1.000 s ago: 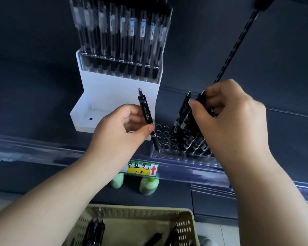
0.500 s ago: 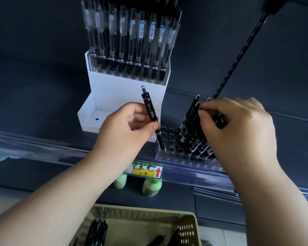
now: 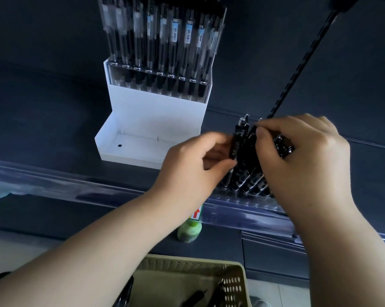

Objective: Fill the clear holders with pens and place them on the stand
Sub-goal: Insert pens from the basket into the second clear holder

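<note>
A clear holder point(image 3: 242, 201) with rows of holes lies on the dark shelf, with several black pens point(image 3: 246, 173) standing in it. My left hand point(image 3: 193, 167) pinches one black pen point(image 3: 237, 140) upright at the holder's left side, its tip down among the other pens. Over the standing pens, my right hand point(image 3: 298, 160) grips a bunch of them by their tops. The white stand point(image 3: 156, 120) is to the left; its upper tier holds a clear holder full of pens point(image 3: 165, 41) and its lower tray is bare.
A beige plastic basket point(image 3: 187, 278) with loose black pens sits below at the bottom edge. A clear price rail point(image 3: 98, 189) runs along the shelf front with a yellow tag point(image 3: 197, 212). A slotted black upright point(image 3: 302, 58) rises at the back right. Green bottles point(image 3: 189, 231) stand beneath the shelf.
My left hand carried its pen to the right, from beside the stand into the holder against the other pens. My right hand stayed on the bunch of pens. The view shifted slightly.
</note>
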